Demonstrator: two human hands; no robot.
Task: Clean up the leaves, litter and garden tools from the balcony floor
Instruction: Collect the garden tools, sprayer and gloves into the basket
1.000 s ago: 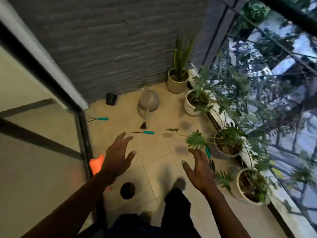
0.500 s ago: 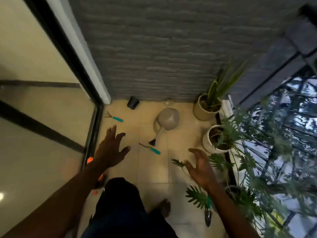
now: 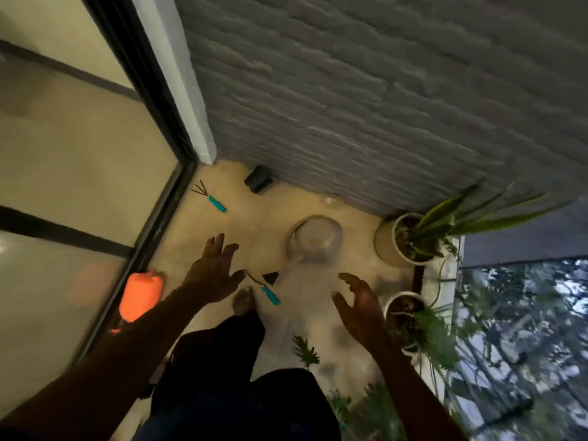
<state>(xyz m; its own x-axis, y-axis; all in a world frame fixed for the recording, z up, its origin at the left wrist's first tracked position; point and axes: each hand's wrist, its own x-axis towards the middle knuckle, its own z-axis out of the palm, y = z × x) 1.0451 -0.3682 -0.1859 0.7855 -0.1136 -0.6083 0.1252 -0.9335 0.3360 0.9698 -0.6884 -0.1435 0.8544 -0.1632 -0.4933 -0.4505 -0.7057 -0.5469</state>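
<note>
Two small garden tools with teal handles lie on the beige tile floor: a little rake (image 3: 209,195) near the sliding door and a thin tool (image 3: 264,288) beside my bare foot. My left hand (image 3: 212,269) hovers just left of that thin tool, fingers spread and empty. Out to the right, my right hand (image 3: 359,302) is raised with relaxed fingers and holds nothing. A grey watering can (image 3: 313,241) rests on the floor ahead, its dark spout head pointing at the thin tool. A green leaf (image 3: 305,351) lies on the floor near my leg.
An orange container (image 3: 140,296) stands against the glass sliding door (image 3: 79,186). A small black pot (image 3: 259,183) lies by the grey brick wall (image 3: 366,90). Potted plants (image 3: 410,240) (image 3: 404,310) line the right edge by the railing.
I have stepped forward along the balcony: the watering can and teal tools are nearer, and the orange container is plain at the left. Both hands stay empty and spread.
</note>
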